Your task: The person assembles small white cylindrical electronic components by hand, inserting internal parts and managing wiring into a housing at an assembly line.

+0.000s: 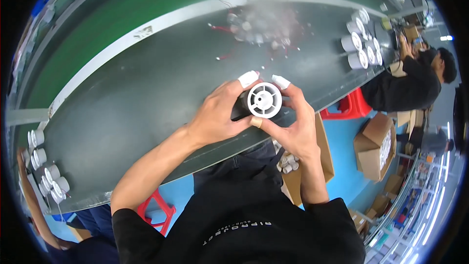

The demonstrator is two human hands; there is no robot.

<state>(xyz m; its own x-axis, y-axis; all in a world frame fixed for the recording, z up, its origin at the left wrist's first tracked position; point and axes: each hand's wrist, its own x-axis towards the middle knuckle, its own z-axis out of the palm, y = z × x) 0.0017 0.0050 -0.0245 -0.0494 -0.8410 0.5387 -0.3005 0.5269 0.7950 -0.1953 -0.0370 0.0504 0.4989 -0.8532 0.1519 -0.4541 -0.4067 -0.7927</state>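
Note:
A white round plastic housing (264,99) with a spoked face and a small hub is held between my hands, above the dark worktop (146,98). The spoked end is turned up toward me. My left hand (215,112) curls around its left side, thumb below and index finger above. On the right side, my right hand (299,124) grips it the same way, the two thumbs almost meeting at its near edge. White covers wrap both index fingertips, and a beige strip is around the right thumb. The housing's lower body is mostly hidden by my fingers.
A pile of small clear parts with red wires (264,24) lies beyond my hands. White cups (359,49) stand at the right, more white cups (51,181) at the left. Co-workers sit on both sides. An open carton (325,151) stands below the worktop edge, beside a red stool (354,105).

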